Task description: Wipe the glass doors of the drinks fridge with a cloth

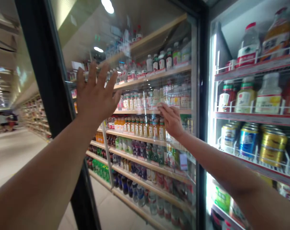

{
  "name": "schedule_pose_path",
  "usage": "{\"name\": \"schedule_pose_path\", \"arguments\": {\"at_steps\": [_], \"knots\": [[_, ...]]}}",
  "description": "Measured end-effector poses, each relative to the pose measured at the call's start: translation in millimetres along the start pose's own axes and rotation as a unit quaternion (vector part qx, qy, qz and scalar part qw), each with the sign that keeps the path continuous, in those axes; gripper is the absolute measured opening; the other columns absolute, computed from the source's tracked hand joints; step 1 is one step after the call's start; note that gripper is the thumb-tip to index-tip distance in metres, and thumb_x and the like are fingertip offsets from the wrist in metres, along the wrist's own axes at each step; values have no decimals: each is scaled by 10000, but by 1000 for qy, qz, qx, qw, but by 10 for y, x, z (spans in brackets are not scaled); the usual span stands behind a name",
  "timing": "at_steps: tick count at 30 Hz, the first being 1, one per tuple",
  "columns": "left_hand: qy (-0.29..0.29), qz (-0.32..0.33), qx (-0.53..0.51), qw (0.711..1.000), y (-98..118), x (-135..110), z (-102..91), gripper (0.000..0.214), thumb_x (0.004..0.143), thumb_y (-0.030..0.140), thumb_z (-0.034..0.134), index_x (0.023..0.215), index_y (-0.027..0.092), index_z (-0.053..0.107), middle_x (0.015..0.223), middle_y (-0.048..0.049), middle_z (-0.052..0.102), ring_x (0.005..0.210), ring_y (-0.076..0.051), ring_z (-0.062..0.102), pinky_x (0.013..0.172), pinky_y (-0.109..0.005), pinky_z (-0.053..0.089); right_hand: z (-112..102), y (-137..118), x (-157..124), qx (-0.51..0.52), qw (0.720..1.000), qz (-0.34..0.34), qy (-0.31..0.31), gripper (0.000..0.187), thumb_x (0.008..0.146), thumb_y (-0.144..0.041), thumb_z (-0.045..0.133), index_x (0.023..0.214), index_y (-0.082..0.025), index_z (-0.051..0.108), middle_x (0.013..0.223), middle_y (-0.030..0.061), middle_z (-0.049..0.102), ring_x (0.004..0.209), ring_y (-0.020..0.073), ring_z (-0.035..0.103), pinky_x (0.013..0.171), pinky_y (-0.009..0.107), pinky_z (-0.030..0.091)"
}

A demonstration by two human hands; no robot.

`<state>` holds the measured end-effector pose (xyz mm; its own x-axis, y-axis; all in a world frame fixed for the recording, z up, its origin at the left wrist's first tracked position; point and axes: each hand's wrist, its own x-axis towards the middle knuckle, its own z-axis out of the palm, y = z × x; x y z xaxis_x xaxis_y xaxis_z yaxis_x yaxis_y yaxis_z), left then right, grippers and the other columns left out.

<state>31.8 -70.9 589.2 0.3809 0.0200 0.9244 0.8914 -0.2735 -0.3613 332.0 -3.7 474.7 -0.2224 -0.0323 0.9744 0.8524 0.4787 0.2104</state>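
A glass cooler door point(140, 48) with a black frame stands swung out in front of me. My left hand point(95, 92) is raised with its fingers spread, palm toward the glass. My right hand point(171, 119) lies on the glass near the door's right edge, fingers stretched flat and holding nothing. Through the glass I see store shelves of bottled drinks point(137, 126) across the aisle.
To the right, the open cooler point(252, 118) shows wire shelves with juice bottles point(269, 94) and cans point(271, 145). The door's black frame point(49, 83) rises on the left. An aisle with pale floor point(12, 153) runs back on the left, with people far off.
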Motion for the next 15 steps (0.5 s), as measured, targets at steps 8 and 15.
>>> {"name": "schedule_pose_path", "arguments": {"at_steps": [8,15], "knots": [[4,3,13,1000,1,-7,-19,562,1021,450,376,1543,241,357,1639,-85,270,1540,-332,109,1241,-600,62,-11,248,100,-30,979,163,116,516,972,-120,336,1410,-260,569,1438,42,581,1308,229,540,1110,476,426],[7,4,-2,1000,-4,0,-4,557,1021,459,373,1548,281,341,1646,-64,254,1541,-330,106,1234,-618,59,-9,-48,-201,17,998,-46,-28,543,956,-121,442,1437,-358,526,1476,-50,542,1289,193,535,1106,399,452]]}}
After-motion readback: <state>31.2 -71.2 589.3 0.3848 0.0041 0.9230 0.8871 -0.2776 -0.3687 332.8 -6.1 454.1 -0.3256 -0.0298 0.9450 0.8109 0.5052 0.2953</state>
